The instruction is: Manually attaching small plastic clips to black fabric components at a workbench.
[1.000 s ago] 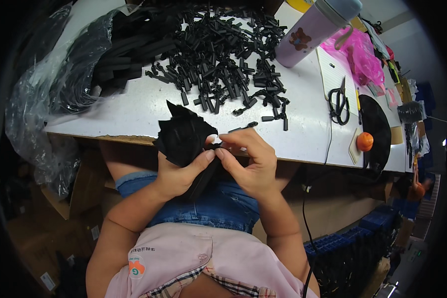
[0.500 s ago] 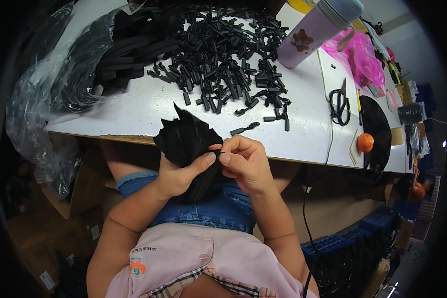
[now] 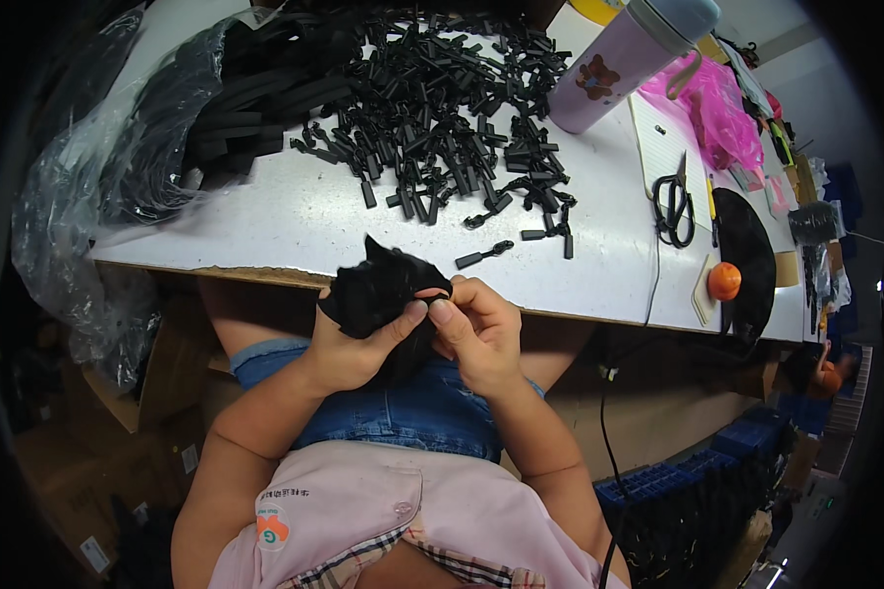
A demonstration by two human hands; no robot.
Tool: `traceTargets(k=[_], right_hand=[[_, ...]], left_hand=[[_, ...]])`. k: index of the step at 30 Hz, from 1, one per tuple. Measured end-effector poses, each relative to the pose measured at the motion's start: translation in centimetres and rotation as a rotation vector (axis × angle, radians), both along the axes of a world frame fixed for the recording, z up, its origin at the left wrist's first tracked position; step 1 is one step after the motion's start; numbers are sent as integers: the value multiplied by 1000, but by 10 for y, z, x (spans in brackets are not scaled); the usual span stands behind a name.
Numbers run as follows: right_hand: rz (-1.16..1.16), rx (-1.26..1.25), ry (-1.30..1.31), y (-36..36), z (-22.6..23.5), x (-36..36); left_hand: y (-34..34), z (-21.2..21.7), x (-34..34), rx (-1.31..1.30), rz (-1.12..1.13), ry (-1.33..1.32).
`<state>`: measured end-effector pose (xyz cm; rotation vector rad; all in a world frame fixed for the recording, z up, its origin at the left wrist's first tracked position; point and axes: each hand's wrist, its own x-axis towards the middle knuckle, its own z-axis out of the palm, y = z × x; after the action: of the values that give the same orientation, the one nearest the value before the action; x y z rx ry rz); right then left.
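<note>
Left hand (image 3: 349, 348) gripping a bunch of black fabric pieces (image 3: 378, 290) below the white counter (image 3: 295, 211) edge, right hand (image 3: 481, 329) pinching at the bunch's top, thumbs nearly touching, loose black plastic pulls (image 3: 442, 108) heaped beyond, scissors (image 3: 674, 201), lilac tumbler (image 3: 619, 59), orange ball (image 3: 724, 282) to the right

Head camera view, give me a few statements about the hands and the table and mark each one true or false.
1. Both hands, left hand and right hand, grip the black bundle. True.
2. The scissors lie inside the clear plastic bag. False: they lie on the white table, right side.
3. The pink bottle stands behind the pile of small black parts. True.
4. The orange ball is in the right hand. False: it rests near the table edge.
</note>
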<state>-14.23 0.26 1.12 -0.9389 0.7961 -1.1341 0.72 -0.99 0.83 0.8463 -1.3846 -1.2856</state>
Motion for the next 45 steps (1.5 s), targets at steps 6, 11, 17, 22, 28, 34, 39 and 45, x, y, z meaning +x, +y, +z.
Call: traceTargets(k=[6,11,17,22,28,34,39,45], right_hand=[[-259,-558,382,-4,-10,3],[32,-158,210,-14,7,-4],[320,-293,512,-11,4,-11],[-41,-542,742,-4,12,0],[-114,-581,433,-23,13,-5],[-479,-408,135,-7,23,-15],[-952,-526,169,-3,68,-50],[-200,-857,561,4,69,-41]], left_hand=[[-1,10,3,406,-54,191],[1,5,-1,135,65,85],[4,5,-2,155,126,150],[-3,5,9,298,46,135],[-2,11,12,188,-200,101],[2,14,17,448,-146,232],[4,13,38,338,45,108],[1,19,21,316,-72,141]])
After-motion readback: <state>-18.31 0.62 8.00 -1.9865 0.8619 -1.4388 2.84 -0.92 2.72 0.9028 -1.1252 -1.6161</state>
